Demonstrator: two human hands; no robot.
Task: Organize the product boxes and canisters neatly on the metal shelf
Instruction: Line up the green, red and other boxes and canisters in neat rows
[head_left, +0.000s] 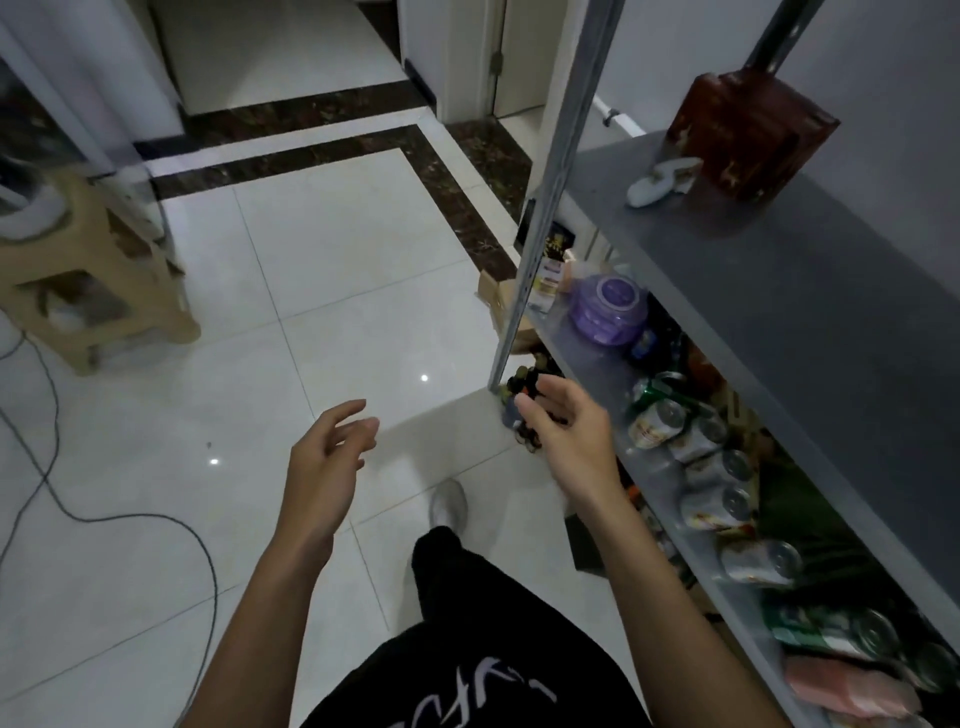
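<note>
Your left hand (327, 457) hung slack, holding nothing | right hand (571, 436) likewise, beside shelf (805, 291) front edge | floor (337, 260) stretched leftward.

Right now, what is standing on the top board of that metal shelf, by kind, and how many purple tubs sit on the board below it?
Dark red box: 1
Small white object, too blurred to name: 1
Purple tub: 1
Total: 3
</note>
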